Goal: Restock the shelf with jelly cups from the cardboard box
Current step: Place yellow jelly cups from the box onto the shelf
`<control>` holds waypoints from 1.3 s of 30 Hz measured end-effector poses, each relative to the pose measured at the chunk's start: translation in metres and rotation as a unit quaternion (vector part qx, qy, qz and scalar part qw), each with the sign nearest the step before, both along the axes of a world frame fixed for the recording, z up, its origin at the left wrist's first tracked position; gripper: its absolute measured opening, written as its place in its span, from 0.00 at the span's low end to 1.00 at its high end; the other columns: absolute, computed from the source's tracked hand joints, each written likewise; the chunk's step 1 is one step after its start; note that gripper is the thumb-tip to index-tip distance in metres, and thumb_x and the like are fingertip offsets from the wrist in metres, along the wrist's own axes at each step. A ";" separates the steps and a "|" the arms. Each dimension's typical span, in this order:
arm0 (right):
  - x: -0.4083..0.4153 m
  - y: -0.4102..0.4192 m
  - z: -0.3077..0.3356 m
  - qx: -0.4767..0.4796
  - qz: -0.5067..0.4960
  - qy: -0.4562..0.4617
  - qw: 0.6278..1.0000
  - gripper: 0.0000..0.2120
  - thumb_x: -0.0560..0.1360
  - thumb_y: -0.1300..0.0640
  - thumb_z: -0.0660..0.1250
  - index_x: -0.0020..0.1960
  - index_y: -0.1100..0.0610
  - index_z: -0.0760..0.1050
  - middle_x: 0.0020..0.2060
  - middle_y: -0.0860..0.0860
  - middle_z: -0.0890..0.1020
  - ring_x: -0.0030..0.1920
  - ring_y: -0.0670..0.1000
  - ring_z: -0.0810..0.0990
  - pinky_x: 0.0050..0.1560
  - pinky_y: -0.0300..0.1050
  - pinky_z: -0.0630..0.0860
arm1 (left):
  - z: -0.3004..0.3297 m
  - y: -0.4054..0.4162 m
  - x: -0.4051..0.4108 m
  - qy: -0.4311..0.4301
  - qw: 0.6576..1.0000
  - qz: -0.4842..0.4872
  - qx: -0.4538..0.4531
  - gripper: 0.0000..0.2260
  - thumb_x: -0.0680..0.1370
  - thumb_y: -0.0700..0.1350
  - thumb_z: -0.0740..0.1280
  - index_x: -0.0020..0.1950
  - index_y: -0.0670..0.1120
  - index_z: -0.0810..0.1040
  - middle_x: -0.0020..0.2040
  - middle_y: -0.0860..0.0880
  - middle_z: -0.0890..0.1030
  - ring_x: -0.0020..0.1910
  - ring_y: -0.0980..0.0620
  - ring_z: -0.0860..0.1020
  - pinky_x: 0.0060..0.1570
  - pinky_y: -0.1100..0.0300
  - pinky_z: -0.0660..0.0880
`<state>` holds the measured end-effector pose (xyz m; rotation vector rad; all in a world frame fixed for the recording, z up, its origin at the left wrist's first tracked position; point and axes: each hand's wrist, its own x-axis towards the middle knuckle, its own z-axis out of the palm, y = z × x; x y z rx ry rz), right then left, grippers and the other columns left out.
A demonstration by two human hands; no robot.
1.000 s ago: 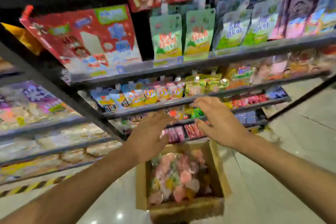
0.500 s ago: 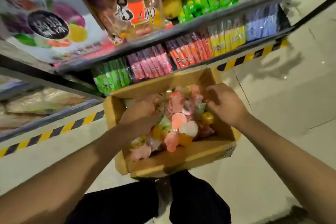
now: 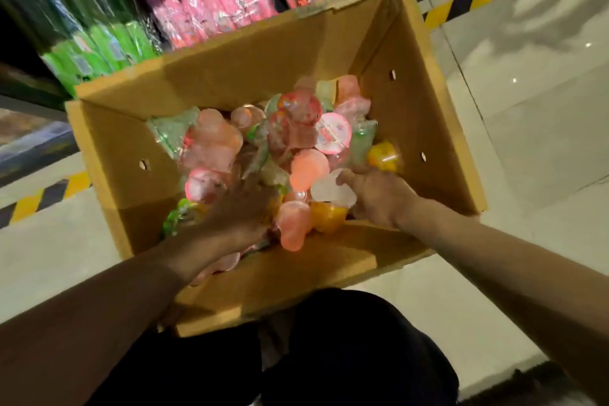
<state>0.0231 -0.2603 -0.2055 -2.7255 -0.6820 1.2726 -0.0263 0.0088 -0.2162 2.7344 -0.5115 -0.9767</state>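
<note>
An open cardboard box (image 3: 250, 66) stands on the floor before the bottom shelf, holding several jelly cups (image 3: 308, 168) in pink, orange, green and white. My left hand (image 3: 239, 211) is pressed palm-down into the pile at the box's near left, its fingers buried among the cups and blurred. My right hand (image 3: 379, 196) reaches into the near right side, fingers curled against a white cup (image 3: 331, 189) and an orange cup (image 3: 384, 156). Whether either hand has a firm hold on a cup is hidden.
The bottom shelf (image 3: 211, 3) just behind the box carries green, pink and orange packets. A yellow-and-black hazard stripe (image 3: 474, 0) runs along the shelf base. Pale tiled floor (image 3: 527, 115) lies to the right. My dark trousers (image 3: 329, 356) are below the box.
My view has dropped from the shelves to the box and moved closer. Both hands went from the shelf edge down into the jelly cups and dug deeper.
</note>
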 end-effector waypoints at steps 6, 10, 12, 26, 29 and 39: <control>-0.020 0.019 -0.017 0.005 0.144 -0.018 0.989 0.23 0.83 0.61 0.51 0.77 0.51 0.58 0.56 0.56 0.78 0.52 0.58 0.81 0.45 0.52 0.79 | -0.016 -0.001 -0.001 -0.044 0.997 -0.056 0.042 0.24 0.77 0.51 0.67 0.71 0.53 0.67 0.69 0.48 0.67 0.65 0.42 0.68 0.56 0.49 0.70; -0.027 0.029 -0.017 -0.021 0.105 -0.021 0.994 0.25 0.81 0.50 0.60 0.76 0.52 0.59 0.54 0.54 0.81 0.51 0.57 0.81 0.42 0.50 0.77 | -0.032 0.002 -0.010 -0.097 0.991 -0.062 0.061 0.26 0.68 0.48 0.76 0.64 0.52 0.74 0.62 0.49 0.74 0.57 0.39 0.72 0.52 0.45 0.74; -0.031 0.035 -0.014 -0.024 0.062 -0.009 0.998 0.24 0.80 0.50 0.63 0.74 0.56 0.65 0.56 0.57 0.80 0.53 0.59 0.81 0.47 0.52 0.77 | -0.035 -0.001 -0.015 -0.113 0.989 -0.055 0.074 0.25 0.66 0.49 0.78 0.62 0.52 0.77 0.61 0.49 0.76 0.56 0.36 0.73 0.53 0.45 0.73; -0.007 0.034 0.039 0.067 -0.253 -0.060 0.963 0.06 0.79 0.58 0.66 0.51 0.46 0.77 0.46 0.48 0.84 0.46 0.51 0.83 0.44 0.44 0.80 | 0.049 0.009 -0.003 -0.030 0.969 0.211 -0.124 0.30 0.71 0.63 0.71 0.71 0.55 0.74 0.68 0.55 0.76 0.65 0.46 0.73 0.64 0.50 0.70; 0.012 0.038 0.108 0.242 -0.370 -0.068 0.895 0.08 0.79 0.62 0.67 0.42 0.54 0.79 0.40 0.53 0.85 0.40 0.47 0.81 0.44 0.44 0.80 | 0.116 0.014 0.009 -0.062 0.939 0.299 -0.160 0.35 0.68 0.52 0.77 0.73 0.62 0.69 0.68 0.57 0.75 0.60 0.58 0.71 0.61 0.70 0.68; 0.110 0.090 0.476 0.463 -0.438 -0.053 0.769 0.13 0.77 0.58 0.70 0.40 0.66 0.75 0.34 0.55 0.75 0.37 0.49 0.74 0.38 0.41 0.72 | 0.459 0.052 0.084 -0.168 0.868 0.385 -0.266 0.45 0.62 0.51 0.84 0.75 0.51 0.66 0.54 0.59 0.72 0.61 0.50 0.73 0.59 0.57 0.73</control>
